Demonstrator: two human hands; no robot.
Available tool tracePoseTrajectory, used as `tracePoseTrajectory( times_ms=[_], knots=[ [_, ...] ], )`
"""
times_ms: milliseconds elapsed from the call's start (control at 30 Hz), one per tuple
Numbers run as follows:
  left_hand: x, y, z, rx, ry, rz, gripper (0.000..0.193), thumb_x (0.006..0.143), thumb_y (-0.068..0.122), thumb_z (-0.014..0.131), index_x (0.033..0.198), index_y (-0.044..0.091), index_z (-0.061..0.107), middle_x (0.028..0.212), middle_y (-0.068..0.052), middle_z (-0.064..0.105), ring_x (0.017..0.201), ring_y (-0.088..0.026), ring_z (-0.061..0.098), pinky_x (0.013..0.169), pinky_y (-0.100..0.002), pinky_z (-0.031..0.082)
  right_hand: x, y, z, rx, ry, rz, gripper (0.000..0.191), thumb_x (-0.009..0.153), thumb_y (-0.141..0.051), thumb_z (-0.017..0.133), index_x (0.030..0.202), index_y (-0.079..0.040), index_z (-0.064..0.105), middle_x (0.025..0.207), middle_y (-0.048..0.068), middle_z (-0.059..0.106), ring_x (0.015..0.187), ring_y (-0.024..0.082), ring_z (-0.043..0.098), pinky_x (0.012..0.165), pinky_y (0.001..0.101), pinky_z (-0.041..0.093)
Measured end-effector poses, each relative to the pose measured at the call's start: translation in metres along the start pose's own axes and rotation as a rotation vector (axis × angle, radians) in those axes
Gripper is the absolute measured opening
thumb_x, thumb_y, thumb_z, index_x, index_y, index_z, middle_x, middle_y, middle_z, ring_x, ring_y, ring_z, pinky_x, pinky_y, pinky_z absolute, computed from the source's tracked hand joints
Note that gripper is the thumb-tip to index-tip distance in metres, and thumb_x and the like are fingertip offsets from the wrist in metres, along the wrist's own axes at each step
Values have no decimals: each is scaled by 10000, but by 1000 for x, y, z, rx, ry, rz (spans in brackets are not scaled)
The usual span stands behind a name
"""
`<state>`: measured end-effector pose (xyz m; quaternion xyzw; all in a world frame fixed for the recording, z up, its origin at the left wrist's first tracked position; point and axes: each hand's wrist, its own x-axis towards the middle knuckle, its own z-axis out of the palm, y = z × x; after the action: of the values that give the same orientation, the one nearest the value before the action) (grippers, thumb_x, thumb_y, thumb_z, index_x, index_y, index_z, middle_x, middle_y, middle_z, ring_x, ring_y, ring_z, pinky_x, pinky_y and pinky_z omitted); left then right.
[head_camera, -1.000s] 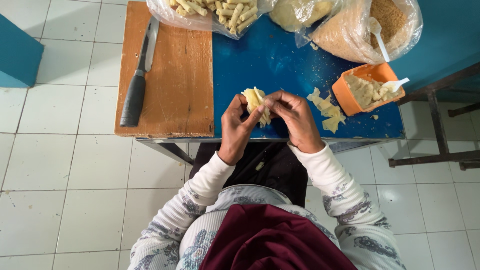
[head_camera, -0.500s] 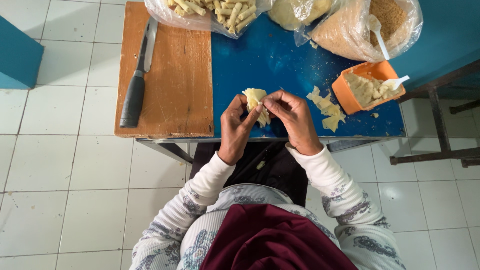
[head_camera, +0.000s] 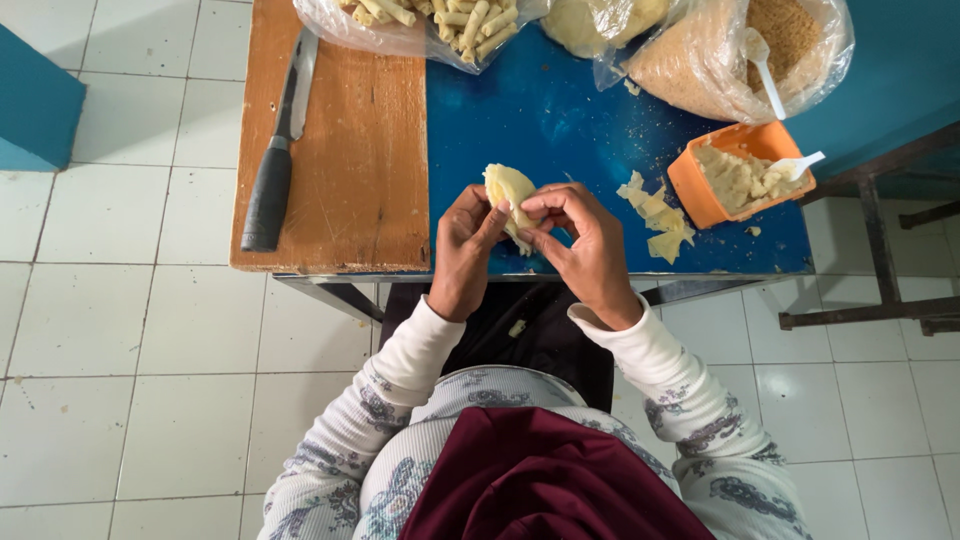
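Compared with a second ago, little has shifted: both hands stay raised over the near edge of the worktop (head_camera: 560, 120), and the pale yellow dough wrapper (head_camera: 508, 192) sits between them much as it did. The one small change is in the right hand (head_camera: 585, 250), whose fingertips have curled in closer over the wrapper's right side, while the left hand (head_camera: 465, 250) keeps its thumb against the left side. This reads as the folding or sealing of the piece being under way, not finished.

The left grip is pinching the wrapper from the left, thumb on top. The right grip is pressed together on the wrapper's right edge, fingers bent inward.

The wrapper looks soft, matte and creamy yellow, gathered into a plump, rounded form with a fold running down its front. It is held in the air, just above the blue surface near the front edge, touching nothing but the fingers.

To the right, near the front right corner, lie loose scraps of dough sheet (head_camera: 655, 215), and just beside them an orange tub (head_camera: 690, 190) of pale filling with a white spoon (head_camera: 800, 163) in it. On the left side a wooden cutting board (head_camera: 350, 150) carries a black-handled knife (head_camera: 275, 170). Along the far edge stand clear bags: one of finished rolls (head_camera: 440, 25) and one of breadcrumbs (head_camera: 720, 60).
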<state>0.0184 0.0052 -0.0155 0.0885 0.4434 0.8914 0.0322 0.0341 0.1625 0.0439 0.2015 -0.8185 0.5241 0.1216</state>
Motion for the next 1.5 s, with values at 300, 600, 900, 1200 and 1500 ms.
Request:
tracePoseTrajectory(
  times_ms=[300, 600, 900, 1200, 1500],
  knots=[
    [-1, 6, -1, 16, -14, -40, 257, 1059, 249, 626, 1136, 7, 592, 1032, -63, 681, 931, -99, 644, 837, -275, 543, 3, 12, -10, 184, -55, 241, 102, 981, -95, 724, 1023, -4, 741, 1083, 43, 716, 905, 87, 645, 785, 231, 539],
    [0, 7, 2, 88, -101, -45, 339, 931, 51, 743, 1183, 23, 518, 1082, -76, 684, 1015, -130, 694, 886, -283, 596, 3, 27, -15, 299, -80, 345, 150, 1000, -137, 689, 1033, -1, 744, 1061, 40, 712, 917, 78, 653, 817, 228, 541],
    [-1, 1, -2, 23, -52, -51, 231, 1016, 30, 669, 1198, -7, 531, 1086, -72, 668, 988, -119, 655, 851, -267, 546, 0, 35, -20, 713, -98, 493, 194, 1112, -213, 575, 1140, -23, 601, 1024, 16, 642, 955, 88, 613, 877, 275, 526],
    [0, 12, 11, 684, 17, 303, 164, 961, 58, 705, 1075, 8, 598, 1024, -75, 611, 848, -91, 655, 623, -227, 522, 1, 29, -12, 165, -78, 312, 210, 1007, -213, 668, 1140, -51, 658, 980, -13, 696, 872, 56, 644, 770, 241, 538],
    [-18, 30, -3, 170, 48, -41, 160, 1054, 188, 522, 1127, 47, 509, 950, -26, 569, 812, -72, 537, 680, -257, 476, 68, 92, -75, 436, -60, 628, 83, 1003, -116, 641, 1051, -98, 705, 961, -36, 730, 842, 52, 691, 780, 233, 569]
  ],
)
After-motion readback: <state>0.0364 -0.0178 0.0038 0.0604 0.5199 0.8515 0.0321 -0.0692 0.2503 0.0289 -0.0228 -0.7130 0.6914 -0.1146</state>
